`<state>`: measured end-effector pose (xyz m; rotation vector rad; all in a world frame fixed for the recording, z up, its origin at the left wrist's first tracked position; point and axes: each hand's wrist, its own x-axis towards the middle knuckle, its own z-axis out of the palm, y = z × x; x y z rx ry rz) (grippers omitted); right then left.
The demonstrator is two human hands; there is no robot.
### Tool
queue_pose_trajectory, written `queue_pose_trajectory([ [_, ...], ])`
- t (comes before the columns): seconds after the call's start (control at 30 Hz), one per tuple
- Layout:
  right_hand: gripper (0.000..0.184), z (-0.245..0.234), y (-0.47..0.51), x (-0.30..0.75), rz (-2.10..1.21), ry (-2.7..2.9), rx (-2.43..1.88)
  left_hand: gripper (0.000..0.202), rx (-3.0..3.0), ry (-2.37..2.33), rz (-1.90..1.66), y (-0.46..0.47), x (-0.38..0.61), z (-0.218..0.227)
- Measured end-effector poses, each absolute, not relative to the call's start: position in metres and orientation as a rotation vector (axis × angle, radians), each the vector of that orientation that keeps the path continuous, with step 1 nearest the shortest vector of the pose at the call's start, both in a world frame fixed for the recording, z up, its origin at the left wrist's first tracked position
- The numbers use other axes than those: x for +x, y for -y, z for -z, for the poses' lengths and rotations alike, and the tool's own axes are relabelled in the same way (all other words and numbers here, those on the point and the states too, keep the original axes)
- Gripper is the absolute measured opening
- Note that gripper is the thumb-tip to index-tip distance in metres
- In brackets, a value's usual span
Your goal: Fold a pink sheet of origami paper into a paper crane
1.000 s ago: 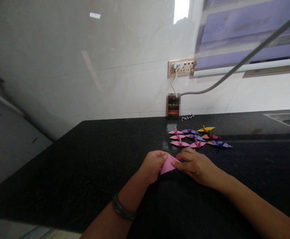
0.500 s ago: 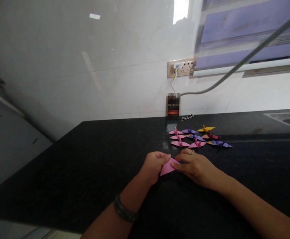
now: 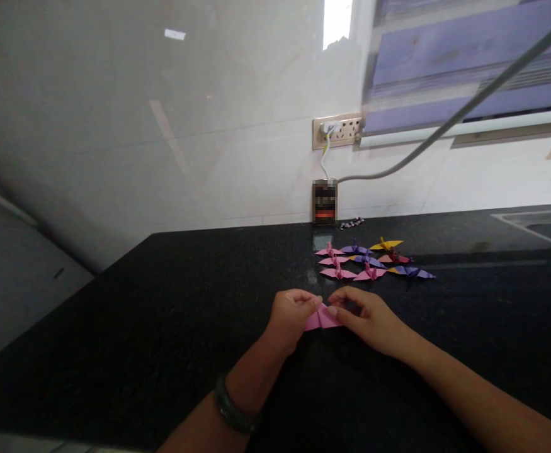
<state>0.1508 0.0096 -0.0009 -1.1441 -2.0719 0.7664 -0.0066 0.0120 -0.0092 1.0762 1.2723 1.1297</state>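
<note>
A folded piece of pink origami paper [image 3: 321,318] is between my hands, just above or on the black countertop; its exact height I cannot tell. My left hand [image 3: 293,314] pinches its upper left part between thumb and fingers. On the right side, my right hand [image 3: 363,314] has thumb and fingertips closed on the paper's edge. The paper shows a crease down its middle and two lower corners spread apart. Just beyond my hands, several folded paper cranes [image 3: 369,274] stand in rows, in pink, purple, yellow and dark red.
Behind the cranes, a small dark box [image 3: 325,204] with a cable leans at the wall, below a power socket [image 3: 336,131]. A beaded string [image 3: 352,223] lies beside it. The black countertop [image 3: 162,327] extends left and right. A grey hose [image 3: 445,132] crosses the upper right.
The pink paper has gone from a slanted diamond-like shape to a wider form with two lower points and a centre crease. My right fingers have shifted along its edge. The view has turned slightly.
</note>
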Motion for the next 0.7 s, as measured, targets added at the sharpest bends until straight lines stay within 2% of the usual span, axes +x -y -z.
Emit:
queue_pose_trajectory([
  [0.13, 0.019, 0.0072, -0.0118, 0.1483, -0.917, 2.048, -1.166, 0.015, 1.114, -1.25, -1.111, -0.0092, -0.0037, 0.0096],
  [0.7, 0.017, 0.0055, -0.0106, 0.1499, -0.895, 2.032, -1.154, 0.016, 1.181, -1.3, -1.114, -0.0041, -0.0003, 0.0045],
])
